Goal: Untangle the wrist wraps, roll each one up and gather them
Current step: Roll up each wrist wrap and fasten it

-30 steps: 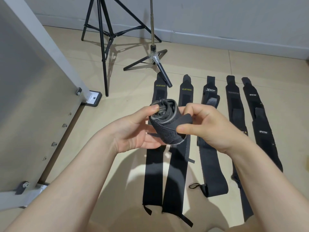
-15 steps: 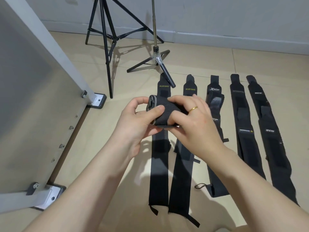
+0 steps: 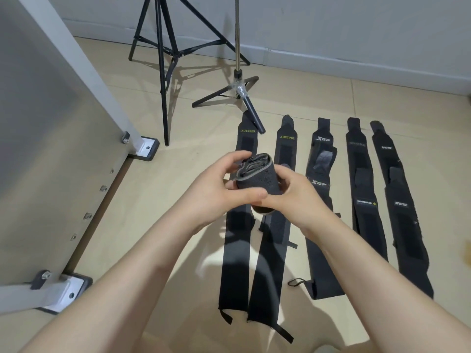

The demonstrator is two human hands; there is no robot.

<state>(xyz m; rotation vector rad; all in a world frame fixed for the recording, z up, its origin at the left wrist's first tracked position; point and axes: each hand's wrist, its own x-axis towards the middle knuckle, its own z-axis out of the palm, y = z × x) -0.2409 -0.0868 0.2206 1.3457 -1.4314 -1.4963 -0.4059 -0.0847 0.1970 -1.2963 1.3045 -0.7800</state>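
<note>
Roll [image 3: 257, 186] of black wrist wrap sits between both hands, held up over the floor [image 3: 178, 159] at mid-frame. Left hand [image 3: 219, 189] cups it from the left: fingers curled over the far open end where the spiral layers show, thumb laid across the near side. Right hand [image 3: 293, 197] closes on it from the right, fingers curled round the outer layer, which likely pins the loose tail so the winding can't spring back. Can't tell whether the closure tab is already stuck down; that edge is under the fingers. Judgement: this roll is at the finishing squeeze, being held tight from both sides to keep it compact. Below and beyond the hands, five more wraps lie flat and parallel on the floor, not tangled, not yet rolled: two XUEYING wraps [image 3: 239, 250] directly under the hands, an XTEP wrap [image 3: 321, 225] just right of the right hand, and two further wraps [image 3: 392, 215] well off to the right. Laid out straight like that probably so each can be picked by one end and wound without snagging. So untangling looks done, rolling is one of six, gathering not started. Beyond the hands: a black tripod [image 3: 163, 72] and a small stand [image 3: 238, 87], one leg of which reaches the top of the leftmost strap. Left of the left hand, a tilted grey panel [image 3: 51, 123] on bolted feet.
</note>
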